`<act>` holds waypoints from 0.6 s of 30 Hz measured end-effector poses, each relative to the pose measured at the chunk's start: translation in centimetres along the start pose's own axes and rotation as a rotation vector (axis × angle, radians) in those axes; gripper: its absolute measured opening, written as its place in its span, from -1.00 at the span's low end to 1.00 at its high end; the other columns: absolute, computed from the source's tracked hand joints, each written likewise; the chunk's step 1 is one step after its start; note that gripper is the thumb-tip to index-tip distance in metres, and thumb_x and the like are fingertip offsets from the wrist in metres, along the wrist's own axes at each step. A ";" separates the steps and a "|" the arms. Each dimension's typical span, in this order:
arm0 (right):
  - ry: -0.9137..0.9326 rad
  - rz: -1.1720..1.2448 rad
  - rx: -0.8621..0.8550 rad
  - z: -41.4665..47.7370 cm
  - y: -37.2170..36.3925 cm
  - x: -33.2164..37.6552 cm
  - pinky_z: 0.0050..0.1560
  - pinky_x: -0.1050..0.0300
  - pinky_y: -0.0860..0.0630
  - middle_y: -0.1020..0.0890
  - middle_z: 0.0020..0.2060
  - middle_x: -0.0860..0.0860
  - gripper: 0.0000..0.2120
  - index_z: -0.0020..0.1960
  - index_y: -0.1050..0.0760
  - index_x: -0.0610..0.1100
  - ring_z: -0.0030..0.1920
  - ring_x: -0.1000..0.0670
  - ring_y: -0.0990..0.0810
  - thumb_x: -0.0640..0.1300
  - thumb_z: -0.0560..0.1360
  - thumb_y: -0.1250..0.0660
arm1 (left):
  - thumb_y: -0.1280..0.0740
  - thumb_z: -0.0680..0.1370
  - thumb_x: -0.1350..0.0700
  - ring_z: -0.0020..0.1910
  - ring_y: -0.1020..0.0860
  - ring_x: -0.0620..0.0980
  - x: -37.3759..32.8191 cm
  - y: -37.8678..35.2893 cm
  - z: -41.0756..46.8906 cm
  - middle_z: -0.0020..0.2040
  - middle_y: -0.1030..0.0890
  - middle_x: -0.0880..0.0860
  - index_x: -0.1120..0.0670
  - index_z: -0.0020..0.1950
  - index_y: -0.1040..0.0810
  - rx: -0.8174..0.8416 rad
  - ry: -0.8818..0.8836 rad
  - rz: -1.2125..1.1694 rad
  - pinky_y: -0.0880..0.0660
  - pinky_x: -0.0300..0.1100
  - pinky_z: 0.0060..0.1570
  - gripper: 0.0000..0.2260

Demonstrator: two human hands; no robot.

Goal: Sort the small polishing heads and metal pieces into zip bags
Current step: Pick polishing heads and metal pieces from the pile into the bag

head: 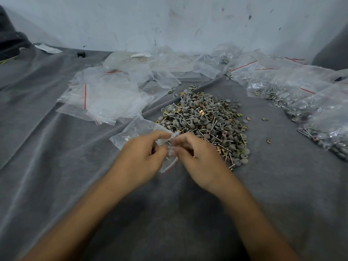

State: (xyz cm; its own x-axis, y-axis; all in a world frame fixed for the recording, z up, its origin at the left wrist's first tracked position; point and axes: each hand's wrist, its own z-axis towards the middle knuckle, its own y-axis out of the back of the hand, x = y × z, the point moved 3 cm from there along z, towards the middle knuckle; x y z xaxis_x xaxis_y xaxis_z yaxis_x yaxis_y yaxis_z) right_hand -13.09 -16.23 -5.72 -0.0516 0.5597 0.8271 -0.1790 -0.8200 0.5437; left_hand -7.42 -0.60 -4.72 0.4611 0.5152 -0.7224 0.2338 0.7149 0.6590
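Empty bags (105,98) lie at the far left of the cloth (56,166). Left hand (143,157) and right hand (199,159) pinch the mouth of one bag (135,132), apparently opening it. Next, parts from the central pile (205,123) go in. Filled bags (301,98) line the right edge.

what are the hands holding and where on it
The left hand and right hand pinch a zip bag at its near edge, seemingly its mouth.

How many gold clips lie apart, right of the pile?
3 gold clips: one beside the pile, one farther right, one nearer the camera. Others may hide under bags.
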 end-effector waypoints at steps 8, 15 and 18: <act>-0.110 -0.411 -0.135 -0.9 5.2 -2.2 -0.22 0.15 -0.44 -0.60 -0.24 0.18 -0.91 -0.11 -0.54 0.10 -0.19 0.20 -0.55 0.05 0.56 -0.39 | -0.28 0.63 0.09 -0.29 -0.62 -0.06 0.1 0.5 0.0 -0.36 -0.63 0.00 -0.11 0.32 -0.58 -0.007 0.022 -0.013 -0.57 0.06 -0.08 -0.71; -0.300 -0.411 0.042 -1.6 5.4 -3.1 -0.37 0.18 -0.50 -0.67 -0.38 0.18 -0.81 -0.18 -0.54 0.02 -0.49 0.15 -0.63 0.07 0.50 -0.48 | -0.27 0.63 0.09 -0.29 -0.62 -0.10 0.1 0.4 -0.1 -0.35 -0.63 -0.02 -0.12 0.34 -0.57 0.006 0.022 -0.016 -0.57 0.06 -0.10 -0.70; -0.311 -0.472 0.073 -1.5 5.3 -3.1 -0.22 0.07 -0.60 -0.67 -0.40 0.17 -0.84 -0.20 -0.55 0.01 -0.47 0.18 -0.64 0.01 0.53 -0.42 | -0.27 0.63 0.09 -0.34 -0.61 -0.12 0.1 0.3 -0.1 -0.36 -0.64 -0.04 -0.13 0.34 -0.56 0.014 0.013 -0.010 -0.58 0.05 -0.13 -0.70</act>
State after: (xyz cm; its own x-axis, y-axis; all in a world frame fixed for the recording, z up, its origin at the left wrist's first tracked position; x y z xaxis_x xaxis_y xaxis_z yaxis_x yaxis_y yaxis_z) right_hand -15.39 -22.11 -5.60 0.3116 0.8148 0.4889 -0.0434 -0.5017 0.8639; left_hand -7.39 -0.29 -4.60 0.4478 0.5138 -0.7317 0.2508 0.7133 0.6544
